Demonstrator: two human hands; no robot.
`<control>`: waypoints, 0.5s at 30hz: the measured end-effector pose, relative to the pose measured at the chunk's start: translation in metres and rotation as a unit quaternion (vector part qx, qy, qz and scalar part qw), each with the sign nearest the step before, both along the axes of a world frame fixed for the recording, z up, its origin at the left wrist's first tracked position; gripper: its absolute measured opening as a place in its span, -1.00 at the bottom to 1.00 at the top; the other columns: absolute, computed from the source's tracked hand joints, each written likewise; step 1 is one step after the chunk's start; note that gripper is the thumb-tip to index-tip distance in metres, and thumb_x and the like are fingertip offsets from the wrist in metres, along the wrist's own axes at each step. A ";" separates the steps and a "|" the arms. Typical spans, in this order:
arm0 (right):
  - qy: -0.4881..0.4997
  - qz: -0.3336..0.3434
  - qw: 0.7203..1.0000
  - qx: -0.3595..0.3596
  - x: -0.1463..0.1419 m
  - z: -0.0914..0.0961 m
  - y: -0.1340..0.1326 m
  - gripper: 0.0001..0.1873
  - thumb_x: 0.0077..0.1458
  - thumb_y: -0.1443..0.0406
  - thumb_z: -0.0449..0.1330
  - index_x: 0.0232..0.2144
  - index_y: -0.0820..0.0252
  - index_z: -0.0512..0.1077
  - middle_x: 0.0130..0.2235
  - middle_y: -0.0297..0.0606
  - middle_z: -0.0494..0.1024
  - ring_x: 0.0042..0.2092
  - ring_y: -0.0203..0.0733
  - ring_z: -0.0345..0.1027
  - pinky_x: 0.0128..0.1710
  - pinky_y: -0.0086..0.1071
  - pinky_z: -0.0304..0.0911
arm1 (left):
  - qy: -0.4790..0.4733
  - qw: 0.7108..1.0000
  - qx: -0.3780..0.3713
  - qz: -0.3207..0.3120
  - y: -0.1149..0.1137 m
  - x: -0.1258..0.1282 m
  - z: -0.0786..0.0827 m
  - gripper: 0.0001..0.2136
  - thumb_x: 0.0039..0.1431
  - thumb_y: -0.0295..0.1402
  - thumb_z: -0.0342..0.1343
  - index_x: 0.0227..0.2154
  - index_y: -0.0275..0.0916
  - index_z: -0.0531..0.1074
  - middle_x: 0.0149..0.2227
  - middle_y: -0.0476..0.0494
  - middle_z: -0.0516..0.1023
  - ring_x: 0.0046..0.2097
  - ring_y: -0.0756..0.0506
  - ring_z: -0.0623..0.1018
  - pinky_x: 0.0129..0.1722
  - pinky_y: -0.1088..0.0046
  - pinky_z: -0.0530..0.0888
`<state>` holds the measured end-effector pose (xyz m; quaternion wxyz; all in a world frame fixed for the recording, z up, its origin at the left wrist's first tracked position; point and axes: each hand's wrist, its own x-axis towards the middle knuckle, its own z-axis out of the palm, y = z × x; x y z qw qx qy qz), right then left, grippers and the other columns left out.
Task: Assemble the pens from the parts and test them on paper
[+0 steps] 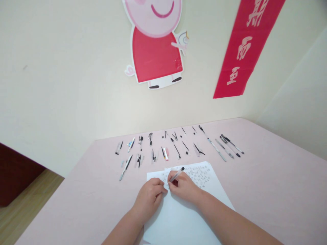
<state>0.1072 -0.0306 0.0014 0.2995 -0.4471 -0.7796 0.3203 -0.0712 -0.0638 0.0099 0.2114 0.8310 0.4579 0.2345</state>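
Pen (pixel 176 174) is held in the right hand (pixel 185 189), pinched narrow between thumb and fingers. Key relation is lower end of pen vs paper (pixel 184 221): lower end sits right at the fingertips, directly over the sheet. Contact can't be confirmed, tip is masked by the fingers.

Long axis is slanted: dark upper end is pointed away and to the right of the grip, lower end is aimed back and left, toward the left hand (pixel 149 197). Right hand is nearer, being the one on the pen; left is just beside, a small gap left between the two.

Pose: right hand is laid on its side on the paper, fingers curled, forearm brought in from near right. Left hand is set on the left part of the sheet, fingers bent, forearm from near left. Nothing is seen held there; whether something is pinched underneath can't be told.

Small dark marks (pixel 200 175) are spread on the paper, mostly right of the grip. Pen parts (pixel 175 148) are laid in rows beyond it on the table (pixel 268 190); longer pens (pixel 217 149) are placed far right.
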 end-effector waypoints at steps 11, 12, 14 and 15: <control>0.084 -0.007 0.994 -0.071 0.004 0.000 0.004 -0.91 -0.16 0.44 0.06 -0.52 0.19 0.30 -0.60 -0.46 0.23 -0.54 -0.38 0.12 -0.53 -0.51 0.04 | -0.017 1.000 0.007 -0.010 0.003 -0.001 -0.003 -0.68 -0.04 -0.63 -0.10 -0.41 -0.20 0.53 -0.35 -0.14 0.49 -0.21 -0.10 0.46 -0.20 0.36 0.38; 0.097 -0.011 0.992 -0.080 0.004 0.000 0.005 -0.93 -0.15 0.43 0.07 -0.53 0.19 0.30 -0.60 -0.46 0.22 -0.55 -0.38 0.10 -0.54 -0.51 0.03 | -0.018 1.000 0.009 -0.009 0.003 -0.001 -0.002 -0.68 -0.04 -0.63 -0.10 -0.40 -0.21 0.53 -0.35 -0.14 0.49 -0.21 -0.10 0.46 -0.20 0.35 0.38; 0.126 -0.020 0.987 -0.092 0.006 0.000 0.006 -0.96 -0.14 0.41 0.06 -0.55 0.20 0.28 -0.62 -0.47 0.20 -0.56 -0.38 0.08 -0.54 -0.50 0.02 | -0.020 1.000 0.010 -0.009 0.002 -0.001 -0.002 -0.68 -0.04 -0.63 -0.10 -0.40 -0.21 0.53 -0.35 -0.14 0.49 -0.21 -0.10 0.46 -0.20 0.35 0.38; 0.142 -0.025 0.985 -0.097 0.006 0.000 0.007 -0.96 -0.13 0.41 0.06 -0.55 0.20 0.28 -0.62 -0.47 0.19 -0.56 -0.38 0.06 -0.55 -0.50 0.01 | -0.021 1.000 0.011 -0.010 0.001 0.000 -0.002 -0.68 -0.04 -0.63 -0.10 -0.40 -0.21 0.53 -0.34 -0.14 0.49 -0.21 -0.10 0.46 -0.20 0.35 0.38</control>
